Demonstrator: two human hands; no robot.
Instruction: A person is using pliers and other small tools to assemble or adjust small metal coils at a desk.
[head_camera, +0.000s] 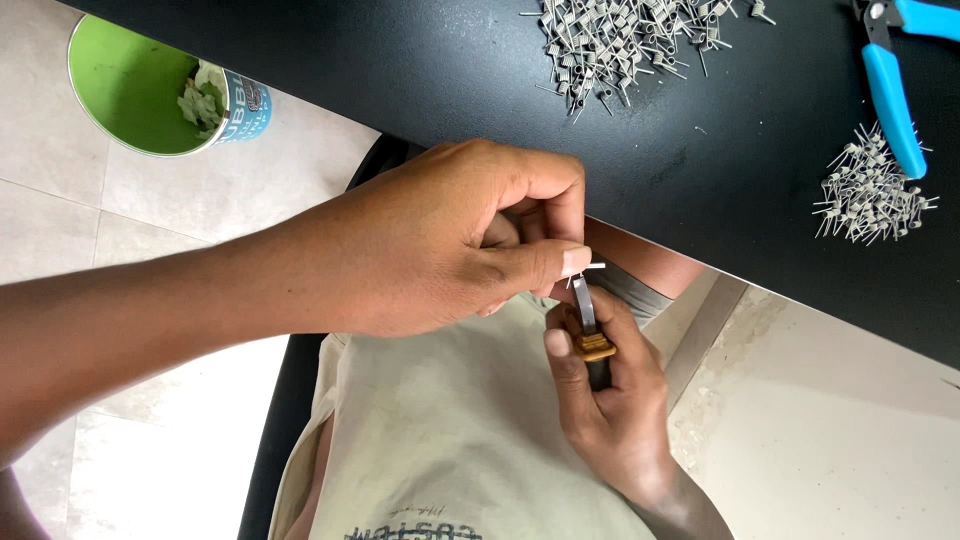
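Left hand (440, 240) pinches wire coil (595, 267) | right hand (600, 390) grips small tool (590, 335) | coil piles (620, 40), blue pliers (893, 95) beyond

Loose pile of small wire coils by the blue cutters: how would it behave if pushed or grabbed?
The coil pile would probably scatter instead of sliding as one, since the pieces lie loose on the smooth black table. Each looks light and thin. Their straight legs stick out, so they likely snag together and lift in clumps.
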